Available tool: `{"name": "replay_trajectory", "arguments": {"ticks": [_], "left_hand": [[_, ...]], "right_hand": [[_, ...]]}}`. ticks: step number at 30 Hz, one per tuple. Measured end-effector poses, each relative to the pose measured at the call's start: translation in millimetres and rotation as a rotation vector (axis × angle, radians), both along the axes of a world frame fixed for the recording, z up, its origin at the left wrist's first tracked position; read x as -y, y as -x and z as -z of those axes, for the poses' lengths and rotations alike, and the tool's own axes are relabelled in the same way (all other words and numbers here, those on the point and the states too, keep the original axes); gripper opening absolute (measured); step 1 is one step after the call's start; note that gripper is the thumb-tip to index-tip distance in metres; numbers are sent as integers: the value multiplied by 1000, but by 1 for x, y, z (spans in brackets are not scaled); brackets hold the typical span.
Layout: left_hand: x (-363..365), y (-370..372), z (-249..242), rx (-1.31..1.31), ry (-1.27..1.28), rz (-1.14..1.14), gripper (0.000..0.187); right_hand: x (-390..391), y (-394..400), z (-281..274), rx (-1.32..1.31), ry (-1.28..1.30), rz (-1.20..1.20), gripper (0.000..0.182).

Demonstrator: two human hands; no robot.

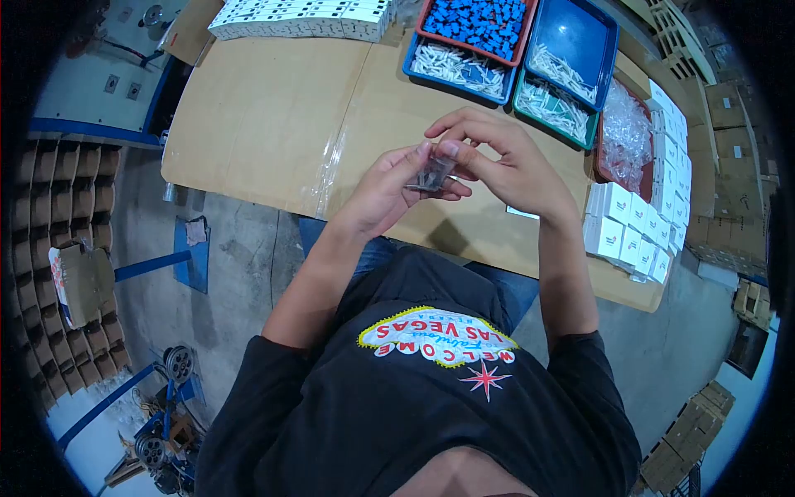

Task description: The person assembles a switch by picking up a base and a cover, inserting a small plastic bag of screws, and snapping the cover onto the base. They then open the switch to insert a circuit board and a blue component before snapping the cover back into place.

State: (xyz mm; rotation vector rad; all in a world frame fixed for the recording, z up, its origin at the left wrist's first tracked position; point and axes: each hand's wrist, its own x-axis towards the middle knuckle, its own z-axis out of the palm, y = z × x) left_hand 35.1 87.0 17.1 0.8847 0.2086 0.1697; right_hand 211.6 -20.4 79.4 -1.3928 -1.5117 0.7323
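Observation:
My left hand [393, 182] grips a small clear plastic bag [432, 175] between its thumb and fingers, over the cardboard-covered table [257, 124]. Dark little pieces show through the plastic; their kind is too small to make out. From the other side, my right hand [507, 157] pinches the bag's upper edge with thumb and forefinger, its other fingers curled above. The two hands nearly meet in front of my body. Part of the bag is hidden behind the fingers.
Beyond my hands stand a red tray [424, 26] of blue plastic pieces, blue trays [408, 68] and a green tray [591, 132] with white pieces. Clear plastic bags [625, 132] fill another tray. White boxes [629, 228] are stacked at right, more white boxes [302, 20] at the back.

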Motion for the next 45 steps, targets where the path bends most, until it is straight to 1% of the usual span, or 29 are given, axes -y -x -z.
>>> {"name": "replay_trajectory", "arguments": {"ticks": [2, 4, 8, 10, 11, 13, 16, 17, 19, 20, 22, 24, 27, 29, 31, 33, 34, 36, 38, 39, 41, 42, 43, 45], "left_hand": [[1, 0, 4, -3, 20, -1, 65], [2, -1, 6, -6, 44, 0, 65], [3, -2, 8, -68, 84, -1, 72], [3, -2, 8, -82, 97, 5, 75], [3, -3, 7, -81, 108, 8, 76], [3, -2, 7, -79, 117, 10, 77], [1, 0, 7, -22, 94, 34, 75], [1, 0, 3, -17, 107, 7, 73], [1, -1, 2, -10, 118, -22, 71], [0, -2, 5, -31, 112, -40, 70], [2, -1, 9, -58, 117, -56, 69], [3, 0, 7, -3, 153, 37, 67], [5, -1, 14, 16, 129, 17, 63], [6, 0, 18, 20, 122, 21, 60], [6, -2, 18, 31, 112, 25, 57], [6, -2, 16, -68, 92, 21, 54], [7, -2, 17, -69, 93, 20, 54], [7, -3, 18, -62, 155, 15, 52], [6, -3, 25, -73, 194, -2, 51], [5, -5, 30, -83, 234, -15, 51], [0, -6, 49, -43, 288, -9, 52], [-5, -5, 61, -16, 340, -21, 53], [-10, -4, 76, -6, 340, -8, 53], [-21, 1, 110, 65, 605, 9, 56]], "right_hand": [[-1, 0, -2, 25, -20, -9, 16], [0, -1, -4, 79, 90, -27, 17], [2, 0, 2, 30, 136, -103, 15], [4, 3, -8, -284, 422, -107, 13], [4, 1, -2, -286, 424, -107, 13], [3, -5, 12, -170, 159, -153, 12], [5, -3, 7, -165, 100, -133, 12], [7, -3, 5, -164, 100, -132, 12], [12, -3, 1, 85, 44, -60, 10], [12, -2, -2, 85, 39, -62, 10], [15, -1, -7, -99, 38, -118, 10], [20, -3, -7, -98, 90, -70, 10], [20, -3, -9, -118, 153, -36, 11], [17, -6, -2, 52, 106, -5, 12], [17, -7, -2, 41, 130, 11, 12], [15, -6, -1, 24, 156, 21, 12], [15, -6, 0, 2, 205, 55, 13], [12, -7, 4, -20, 255, 88, 14], [10, -9, 16, 24, 159, 164, 17], [10, -11, 21, 33, 161, 178, 17], [11, -19, 32, -9, 210, 216, 20], [12, -27, 40, 32, 254, 232, 24], [13, -37, 49, 43, 252, 245, 24], [16, -62, 77, 91, 351, 343, 26]]}}
